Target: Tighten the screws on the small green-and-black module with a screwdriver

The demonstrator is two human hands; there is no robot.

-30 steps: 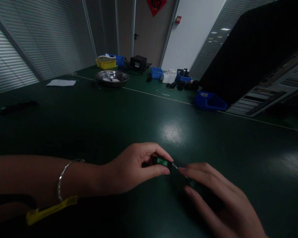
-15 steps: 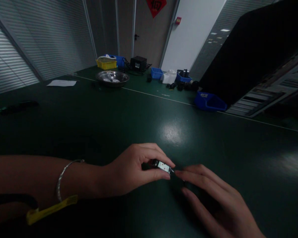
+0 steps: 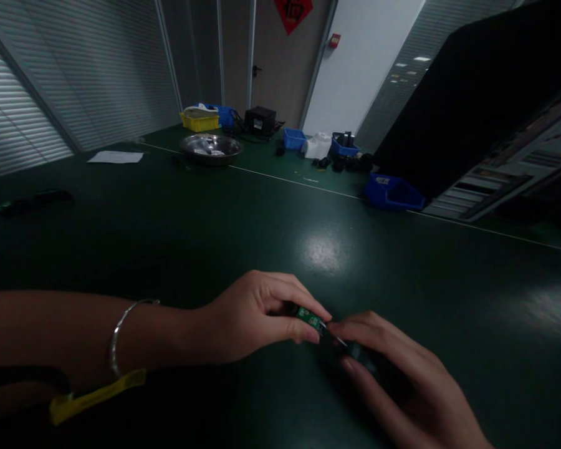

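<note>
My left hand [image 3: 262, 315] pinches a small green circuit board [image 3: 309, 316] between thumb and fingers; the board's left end is dark and partly hidden by the fingers. My right hand [image 3: 402, 368] comes in from the lower right with its fingers curled round a dark tool [image 3: 362, 355]. A thin shiny shaft runs from this tool towards the board's right end; its exact kind is lost in shadow. Both hands' fingertips are close together, just above the dark green table [image 3: 243, 231].
Dark parts [image 3: 35, 201] and a white sheet [image 3: 116, 157] lie on the left. Further back are a steel bowl [image 3: 211, 151], a yellow bin [image 3: 200, 120], a black box [image 3: 260, 120] and blue bins [image 3: 294, 138]. A blue tray [image 3: 393, 192] stands by a large black panel [image 3: 453, 93].
The face in my left hand looked pale and bright before; now it shows green with components. My right hand's tool shaft is more visible. Both hands have barely moved.
</note>
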